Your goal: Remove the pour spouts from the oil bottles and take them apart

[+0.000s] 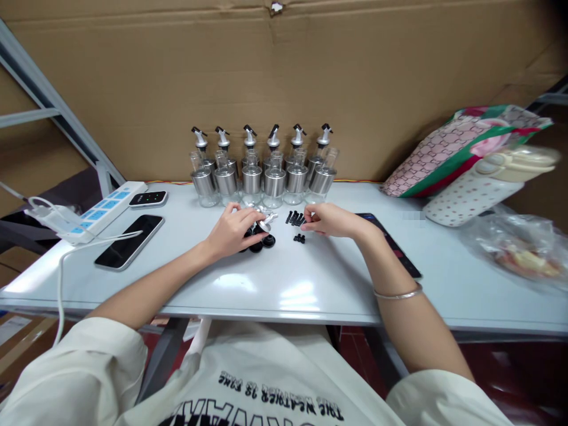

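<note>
My left hand (237,229) closes its thumb and fingers round a silver pourer top (265,225). More silver pourer tops (260,208) lie just behind those fingers, and several round black stoppers (268,241) sit under and beside the hand, partly covered by it. To the right, my right hand (326,220) has its fingertips pinched at the end of a row of thin black sticks (293,218). Whatever is between those fingertips is too small to make out. A little cluster of short black pieces (299,238) lies in front of the row.
Open-necked glass bottles with steel sleeves (274,182) line the back, before a row fitted with pourers (273,137). A power strip (109,207) and phone (129,242) lie left. A dark tablet (394,248), spotted bottle (479,183), patterned bag (444,154) and plastic bag (528,251) are right.
</note>
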The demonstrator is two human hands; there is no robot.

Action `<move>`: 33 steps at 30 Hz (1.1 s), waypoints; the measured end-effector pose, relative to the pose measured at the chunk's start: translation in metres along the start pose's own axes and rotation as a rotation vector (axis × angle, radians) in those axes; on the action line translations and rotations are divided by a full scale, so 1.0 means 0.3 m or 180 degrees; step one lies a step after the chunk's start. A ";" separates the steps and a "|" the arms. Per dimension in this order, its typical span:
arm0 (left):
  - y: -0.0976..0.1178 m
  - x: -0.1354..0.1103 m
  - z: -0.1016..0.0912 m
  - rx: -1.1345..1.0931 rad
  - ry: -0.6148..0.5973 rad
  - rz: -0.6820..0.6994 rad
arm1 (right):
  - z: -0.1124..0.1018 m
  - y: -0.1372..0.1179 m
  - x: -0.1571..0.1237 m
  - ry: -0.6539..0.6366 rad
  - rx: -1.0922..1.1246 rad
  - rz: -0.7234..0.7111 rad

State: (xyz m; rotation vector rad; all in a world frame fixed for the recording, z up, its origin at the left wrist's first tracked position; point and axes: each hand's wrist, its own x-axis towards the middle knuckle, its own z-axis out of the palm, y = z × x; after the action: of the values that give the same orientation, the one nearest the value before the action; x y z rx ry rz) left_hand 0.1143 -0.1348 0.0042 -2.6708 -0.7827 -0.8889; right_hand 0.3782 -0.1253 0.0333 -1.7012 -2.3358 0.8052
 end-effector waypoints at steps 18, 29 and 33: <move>-0.002 0.004 -0.004 0.0090 0.0137 0.0195 | 0.034 -0.008 0.025 -0.0263 -0.0525 0.0147; -0.008 -0.002 0.003 0.0030 0.0154 0.0191 | 0.024 -0.015 0.012 -0.0335 -0.0439 0.0275; -0.005 0.000 0.002 0.0012 0.0121 0.0174 | 0.024 -0.018 0.008 -0.0390 -0.0403 0.0278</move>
State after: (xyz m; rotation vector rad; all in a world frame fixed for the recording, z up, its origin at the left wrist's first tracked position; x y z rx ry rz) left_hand 0.1138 -0.1334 0.0039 -2.6502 -0.6988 -0.9210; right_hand 0.3699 -0.1267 0.0293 -1.8666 -2.4559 0.8141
